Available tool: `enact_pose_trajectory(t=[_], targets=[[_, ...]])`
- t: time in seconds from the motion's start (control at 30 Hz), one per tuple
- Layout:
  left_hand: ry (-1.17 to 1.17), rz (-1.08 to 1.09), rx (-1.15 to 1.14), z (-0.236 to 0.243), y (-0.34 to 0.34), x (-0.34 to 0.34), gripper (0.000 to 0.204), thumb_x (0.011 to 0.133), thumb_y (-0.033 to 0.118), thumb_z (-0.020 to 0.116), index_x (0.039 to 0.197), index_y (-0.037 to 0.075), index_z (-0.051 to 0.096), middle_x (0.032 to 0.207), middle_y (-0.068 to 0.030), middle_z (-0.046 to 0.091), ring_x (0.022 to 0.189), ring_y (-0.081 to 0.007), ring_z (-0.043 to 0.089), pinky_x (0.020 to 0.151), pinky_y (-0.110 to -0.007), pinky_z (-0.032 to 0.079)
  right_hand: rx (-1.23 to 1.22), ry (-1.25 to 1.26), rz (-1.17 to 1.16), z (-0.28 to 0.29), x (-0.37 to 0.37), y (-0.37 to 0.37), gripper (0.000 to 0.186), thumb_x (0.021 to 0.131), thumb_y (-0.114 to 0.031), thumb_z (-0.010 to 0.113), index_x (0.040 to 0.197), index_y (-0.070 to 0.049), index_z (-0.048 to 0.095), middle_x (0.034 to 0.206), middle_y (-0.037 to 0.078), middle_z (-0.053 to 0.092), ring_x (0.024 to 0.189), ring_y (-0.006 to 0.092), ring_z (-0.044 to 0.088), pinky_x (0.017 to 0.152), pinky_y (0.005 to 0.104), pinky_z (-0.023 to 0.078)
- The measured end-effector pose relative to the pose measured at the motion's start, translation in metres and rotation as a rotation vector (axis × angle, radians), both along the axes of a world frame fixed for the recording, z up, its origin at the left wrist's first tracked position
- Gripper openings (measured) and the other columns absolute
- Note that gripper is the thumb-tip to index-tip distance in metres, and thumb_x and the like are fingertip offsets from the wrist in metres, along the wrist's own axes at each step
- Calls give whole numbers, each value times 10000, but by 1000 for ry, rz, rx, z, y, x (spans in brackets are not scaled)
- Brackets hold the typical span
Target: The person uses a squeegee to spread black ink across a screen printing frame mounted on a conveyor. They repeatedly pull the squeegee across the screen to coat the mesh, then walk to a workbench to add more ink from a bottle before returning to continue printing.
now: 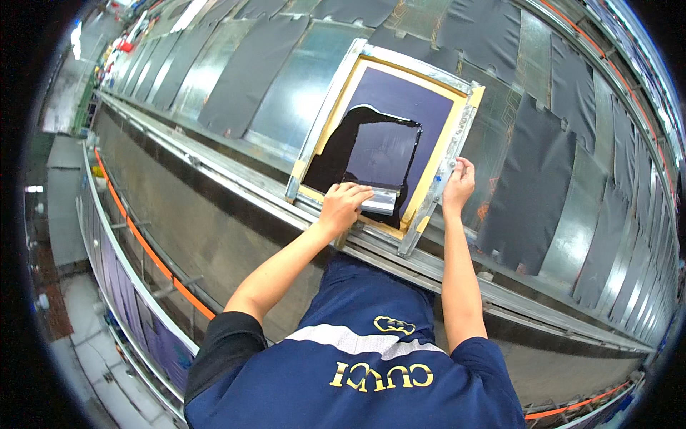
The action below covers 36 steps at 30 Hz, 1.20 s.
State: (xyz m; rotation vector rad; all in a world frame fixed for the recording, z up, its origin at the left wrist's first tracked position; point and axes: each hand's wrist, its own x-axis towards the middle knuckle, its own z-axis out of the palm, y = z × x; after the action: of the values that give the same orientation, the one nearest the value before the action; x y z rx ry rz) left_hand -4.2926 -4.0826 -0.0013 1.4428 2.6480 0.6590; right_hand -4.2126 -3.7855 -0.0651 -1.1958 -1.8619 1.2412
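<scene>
A silk-screen printing frame (429, 68), metal with yellow tape along its inner border, lies over the long table in front of me. Dark ink (334, 151) is spread over the left and near part of its purple mesh (404, 93). My left hand (344, 206) is closed on a squeegee (380, 201), whose blade rests in the ink at the near end of the screen. On the right side rail of the frame, my right hand (459, 187) grips the edge with its fingers bent. The squeegee's left end is hidden under my left hand.
Black fabric pieces (532, 179) lie in rows on the shiny metal table (286, 107), on both sides of the frame. A metal rail (500, 292) runs along the table's near edge. An orange strip (136, 232) follows a neighbouring table at left.
</scene>
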Motion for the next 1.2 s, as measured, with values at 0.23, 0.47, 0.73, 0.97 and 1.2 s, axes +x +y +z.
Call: enact_pose_trajectory(t=[0.23,0.47,0.73,0.97,1.2], targets=[[-2,-36,20,8,-63,-25,509,673,7,722,1154,168,760,1240,24,748,1143,-214,681,852,-400,519,60,-85,-20,7,-31,-25,214,1064,-228,570,1111,-71,707,877,148,715,799,255,705,762,407,528],[140,-128,19,-25,-31,-62,448,758,-33,664,1123,208,761,1244,32,746,1117,-206,681,864,-405,507,-4,-168,-95,2,-32,-23,235,1068,-263,578,1119,-78,712,887,165,742,833,293,736,775,414,540],[37,-14,77,-10,98,-180,329,758,-6,691,1004,184,800,1025,-16,778,954,-261,715,825,-412,552,-9,-46,-77,-2,-34,-26,216,1072,-240,573,1108,-72,703,739,77,622,675,136,554,661,337,467],[126,-97,43,-24,30,-104,357,752,-17,699,1006,219,781,1037,54,770,920,-193,692,721,-363,481,25,-55,-91,-5,-30,-23,210,1070,-237,578,1107,-73,703,760,103,643,666,164,576,662,366,471],[56,-22,134,-16,44,-131,339,784,-43,712,993,207,806,1017,5,790,919,-251,712,755,-386,536,-4,-85,-111,1,-33,-23,203,1063,-228,582,1104,-75,708,849,147,718,727,210,666,691,385,498]])
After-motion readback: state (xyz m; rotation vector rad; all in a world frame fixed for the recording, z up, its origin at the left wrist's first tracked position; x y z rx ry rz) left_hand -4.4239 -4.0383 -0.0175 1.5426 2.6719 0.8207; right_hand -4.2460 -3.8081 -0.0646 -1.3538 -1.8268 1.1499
